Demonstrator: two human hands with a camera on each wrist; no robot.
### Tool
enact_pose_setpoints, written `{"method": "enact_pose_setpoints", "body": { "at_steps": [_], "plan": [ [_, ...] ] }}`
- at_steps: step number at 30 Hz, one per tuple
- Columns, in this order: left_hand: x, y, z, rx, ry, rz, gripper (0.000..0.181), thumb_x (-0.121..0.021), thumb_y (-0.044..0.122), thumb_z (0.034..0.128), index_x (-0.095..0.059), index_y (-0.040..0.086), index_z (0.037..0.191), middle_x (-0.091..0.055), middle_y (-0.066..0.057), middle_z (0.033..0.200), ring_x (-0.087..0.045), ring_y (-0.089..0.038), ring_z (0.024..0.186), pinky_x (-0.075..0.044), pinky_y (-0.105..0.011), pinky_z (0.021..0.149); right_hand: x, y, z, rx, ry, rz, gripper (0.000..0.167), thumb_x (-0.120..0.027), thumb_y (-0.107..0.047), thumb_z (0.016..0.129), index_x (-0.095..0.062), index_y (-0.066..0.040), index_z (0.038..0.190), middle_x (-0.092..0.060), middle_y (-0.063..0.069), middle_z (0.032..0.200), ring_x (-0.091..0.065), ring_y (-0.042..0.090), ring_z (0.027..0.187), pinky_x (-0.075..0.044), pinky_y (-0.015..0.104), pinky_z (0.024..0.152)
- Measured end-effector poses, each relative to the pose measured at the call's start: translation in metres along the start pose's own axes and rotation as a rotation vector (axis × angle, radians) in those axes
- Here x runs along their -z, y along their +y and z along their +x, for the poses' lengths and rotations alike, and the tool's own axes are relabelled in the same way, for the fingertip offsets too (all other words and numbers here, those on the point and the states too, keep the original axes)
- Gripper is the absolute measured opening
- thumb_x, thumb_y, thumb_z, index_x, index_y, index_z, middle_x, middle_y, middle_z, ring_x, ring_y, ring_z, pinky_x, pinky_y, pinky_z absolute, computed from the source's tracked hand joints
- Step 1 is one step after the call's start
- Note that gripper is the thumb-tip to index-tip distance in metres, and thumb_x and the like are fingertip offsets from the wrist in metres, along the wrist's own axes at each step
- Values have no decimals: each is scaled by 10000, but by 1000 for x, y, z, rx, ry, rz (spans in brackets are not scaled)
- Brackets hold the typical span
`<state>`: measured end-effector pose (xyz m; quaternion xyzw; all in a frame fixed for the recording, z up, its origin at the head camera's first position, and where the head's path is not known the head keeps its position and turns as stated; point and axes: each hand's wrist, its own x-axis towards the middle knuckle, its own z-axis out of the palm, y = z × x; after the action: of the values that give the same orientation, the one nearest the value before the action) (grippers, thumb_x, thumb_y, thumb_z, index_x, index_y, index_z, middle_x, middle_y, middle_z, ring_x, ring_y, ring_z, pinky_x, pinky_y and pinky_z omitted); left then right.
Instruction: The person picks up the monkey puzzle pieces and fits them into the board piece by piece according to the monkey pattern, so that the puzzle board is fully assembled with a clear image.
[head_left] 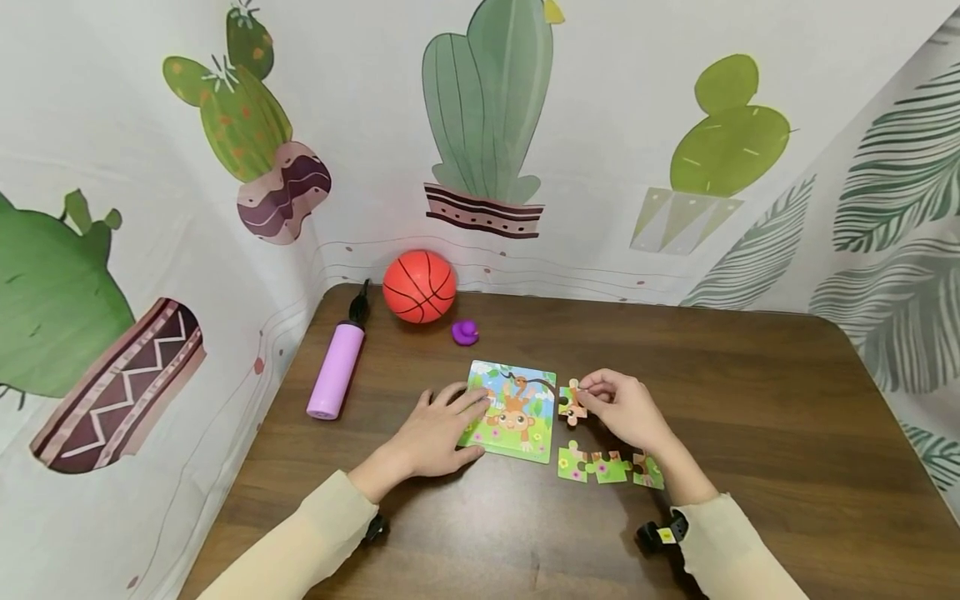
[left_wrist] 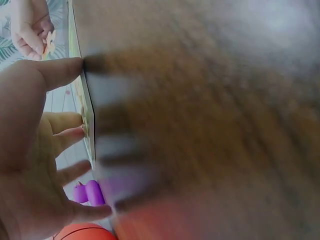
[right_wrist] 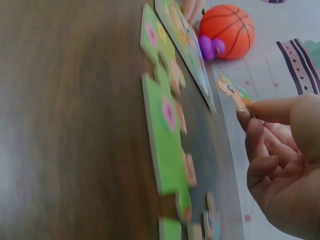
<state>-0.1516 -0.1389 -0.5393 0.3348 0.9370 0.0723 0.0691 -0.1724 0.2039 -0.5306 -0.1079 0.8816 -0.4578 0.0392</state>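
A square picture board (head_left: 528, 429) with a cartoon monkey lies on the table. My left hand (head_left: 438, 433) rests on its left side with fingers spread. Just right of the board, my right hand (head_left: 626, 408) pinches a jigsaw piece (head_left: 572, 404) between thumb and fingertips. In the right wrist view, that piece (right_wrist: 231, 92) is held up off the table and shows part of the monkey's face. Closer to me lie green jigsaw pieces (head_left: 609, 468) in a row. More pieces (right_wrist: 210, 220) show beyond the row in the right wrist view; my right hand mostly hides them in the head view.
Behind the board sits a small purple rubber duck (head_left: 465, 333), with a red toy basketball (head_left: 419, 287) near the table's back edge. A pink hand pump (head_left: 336, 371) lies at the back left. A cactus-print cloth (head_left: 585, 167) hangs behind the brown table (head_left: 787, 417).
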Motion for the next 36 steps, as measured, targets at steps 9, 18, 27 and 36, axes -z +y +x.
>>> {"method": "enact_pose_setpoints", "body": {
  "at_steps": [9, 18, 27, 36],
  "plan": [
    [6, 1, 1, -47, -19, -10, 751, -611, 510, 1014, -375, 141, 1625, -309, 4, 1685, -310, -242, 1519, -250, -575, 1188, -19, -13, 6, -7, -53, 32, 93, -746, -166, 977, -718, -108, 1043, -732, -7, 923, -658, 181, 772, -525, 299, 653],
    [9, 0, 2, -47, -36, 37, 753, -604, 530, 1011, -357, 193, 1637, -323, 32, 1678, -317, -229, 1516, -259, -574, 1178, -34, -24, 10, -43, -112, 99, 114, -730, -181, 989, -718, -92, 1059, -734, 3, 928, -678, 227, 807, -526, 314, 664],
    [9, 4, 3, -34, -62, 69, 738, -580, 541, 1020, -350, 214, 1641, -301, 51, 1686, -304, -221, 1519, -255, -601, 1176, -45, -26, 13, -54, -125, 76, 118, -740, -207, 982, -726, -111, 1049, -734, -6, 945, -669, 179, 791, -516, 345, 662],
    [7, 3, 3, -25, -61, 47, 734, -567, 546, 1025, -347, 214, 1642, -294, 45, 1689, -288, -230, 1523, -263, -633, 1159, -61, -26, 20, -81, -97, 55, 128, -757, -246, 972, -735, -130, 1021, -738, -26, 910, -677, 138, 795, -534, 357, 690]
  ]
}}
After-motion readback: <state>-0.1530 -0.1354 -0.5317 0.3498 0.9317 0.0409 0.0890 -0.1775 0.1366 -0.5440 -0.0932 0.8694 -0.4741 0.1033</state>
